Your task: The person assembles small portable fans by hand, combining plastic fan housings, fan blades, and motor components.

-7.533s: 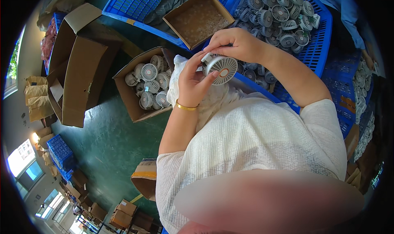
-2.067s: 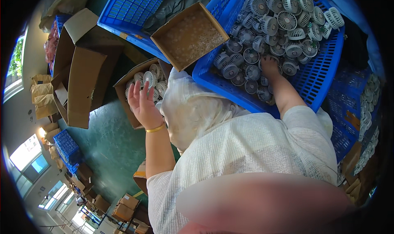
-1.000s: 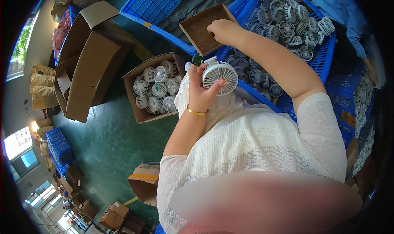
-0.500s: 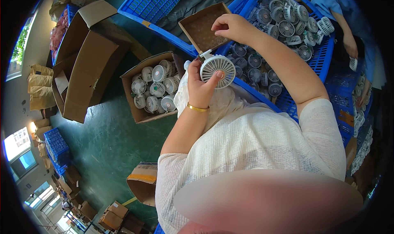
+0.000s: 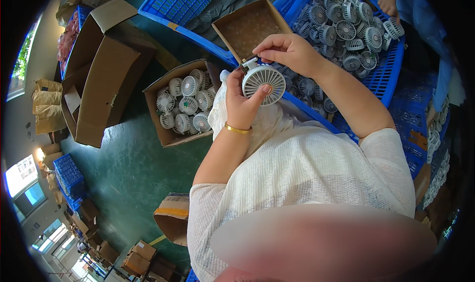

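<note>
Pinched, contents unclear, the right hand (image 5: 289, 52) has come from over the shallow carton (image 5: 241, 15) ahead to the fan (image 5: 263, 86) clamped in the left hand (image 5: 241, 101); both now attend one piece.

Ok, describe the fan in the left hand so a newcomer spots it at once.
Find the big blue crate heaped with fans, upper right. At its lower-left edge, the left hand holds one white fan, face toward the camera, the right hand close above. Unlike the piled fans, it has a thumb on its face.
</note>
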